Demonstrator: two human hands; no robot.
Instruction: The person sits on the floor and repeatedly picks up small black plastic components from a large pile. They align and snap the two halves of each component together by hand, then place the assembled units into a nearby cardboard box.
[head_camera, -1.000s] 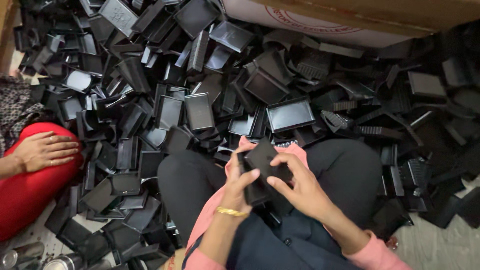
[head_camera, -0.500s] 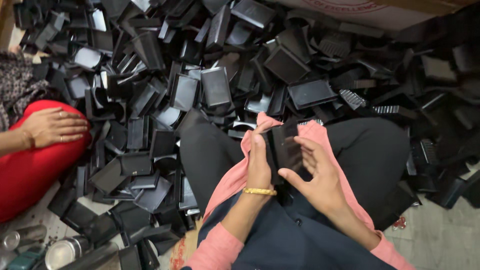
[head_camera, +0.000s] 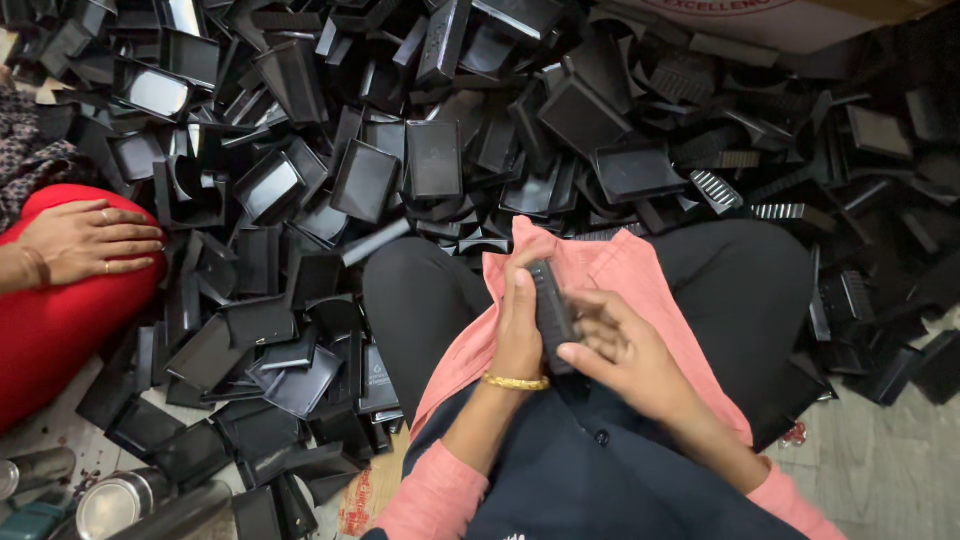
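The black part (head_camera: 550, 310) has been turned edge-on since before; it is gripped by both closed hands, left (head_camera: 520, 325) and right (head_camera: 615, 350), above the lap, near the pile (head_camera: 400, 170).

Head view, steeply downward, close

So the person's wearing a salmon-pink long cotton tunic (head_camera: 640, 275) with matching long sleeves (head_camera: 425, 500), and over it a dark navy apron-like garment (head_camera: 560, 480) with a small dark button near the middle. Legs are in plain black trousers (head_camera: 420, 300). There's a thin gold metal bangle (head_camera: 516, 382) round the left wrist. No rings that I can make out.
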